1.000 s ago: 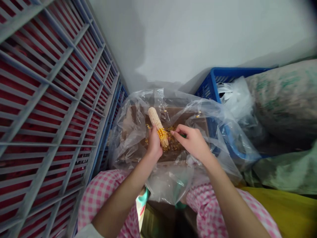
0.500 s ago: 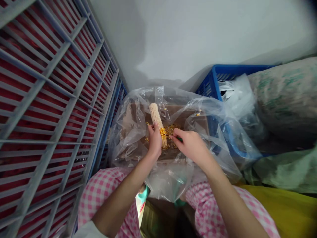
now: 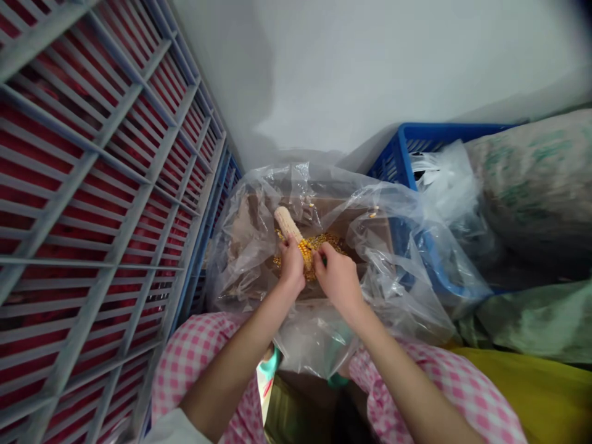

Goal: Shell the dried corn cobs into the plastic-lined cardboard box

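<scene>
My left hand (image 3: 292, 264) is closed around a corn cob (image 3: 287, 223), which tilts up to the left. Its far end is bare and pale, while a patch of yellow kernels (image 3: 304, 249) remains by my thumb. My right hand (image 3: 339, 276) is closed at the right side of that patch. It grips a small green-handled tool (image 3: 324, 259), mostly hidden by the fingers now; a thin dark shaft showed earlier. Loose corn kernels (image 3: 329, 239) lie beneath both hands, in a cardboard box (image 3: 263, 288) lined with a clear plastic bag (image 3: 240, 271).
Stacked crates (image 3: 115, 203) with red contents rise close on the left. A blue crate (image 3: 402, 154) stands to the right, holding white plastic bags (image 3: 451, 179) and a full sack (image 3: 536, 166). Behind the box is a white wall (image 3: 333, 74). Yellow cloth (image 3: 531, 388) lies at lower right.
The cob has tipped further left and its far end has dropped lower. My right hand has turned more upright and moved left, closer to the cob, hiding more of the tool.
</scene>
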Available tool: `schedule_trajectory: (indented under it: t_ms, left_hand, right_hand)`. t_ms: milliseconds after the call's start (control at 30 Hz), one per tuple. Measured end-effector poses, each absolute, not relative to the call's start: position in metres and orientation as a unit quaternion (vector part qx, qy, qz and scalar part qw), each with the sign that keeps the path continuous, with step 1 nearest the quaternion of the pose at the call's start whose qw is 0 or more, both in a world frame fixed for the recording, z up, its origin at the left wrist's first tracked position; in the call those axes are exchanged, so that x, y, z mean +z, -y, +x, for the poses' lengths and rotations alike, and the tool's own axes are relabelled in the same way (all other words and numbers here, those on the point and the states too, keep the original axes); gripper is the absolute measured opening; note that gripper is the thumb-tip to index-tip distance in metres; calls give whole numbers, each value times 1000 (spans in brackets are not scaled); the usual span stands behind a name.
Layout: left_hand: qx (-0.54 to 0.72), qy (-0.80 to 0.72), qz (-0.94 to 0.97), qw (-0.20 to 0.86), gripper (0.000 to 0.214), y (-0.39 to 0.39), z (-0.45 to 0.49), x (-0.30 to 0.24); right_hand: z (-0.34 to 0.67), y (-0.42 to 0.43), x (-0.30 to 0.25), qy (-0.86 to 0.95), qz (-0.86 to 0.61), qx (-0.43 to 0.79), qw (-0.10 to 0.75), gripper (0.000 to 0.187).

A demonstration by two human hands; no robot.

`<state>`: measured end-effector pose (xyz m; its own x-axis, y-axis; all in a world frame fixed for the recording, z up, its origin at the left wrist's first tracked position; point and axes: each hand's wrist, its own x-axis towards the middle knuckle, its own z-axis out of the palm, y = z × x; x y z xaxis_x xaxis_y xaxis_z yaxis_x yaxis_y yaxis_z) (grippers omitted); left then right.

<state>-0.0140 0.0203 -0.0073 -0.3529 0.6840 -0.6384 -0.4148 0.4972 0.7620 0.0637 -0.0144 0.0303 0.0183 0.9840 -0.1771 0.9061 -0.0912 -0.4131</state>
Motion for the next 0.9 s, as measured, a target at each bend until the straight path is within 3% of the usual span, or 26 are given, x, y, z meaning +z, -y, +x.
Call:
schedule_trajectory:
  t_ms: [200,367,567,900]
  left_hand:
    - [508,-627,80,586,14,-23,-12,3]
    - [499,-573,53,648,18,-24,-14,10]
    - [507,-564,91,646,16,-18,-11,18]
    - [536,-570,189,593,18,-4,0,17]
  right_hand:
    - [79,6,35,640,-699,266,175,18]
    - [94,-3,36,522,-665,452,284,31]
    - [101,-4,46,583,-665,333,328,26]
    - [65,-5,16,491,-680,374,396,27]
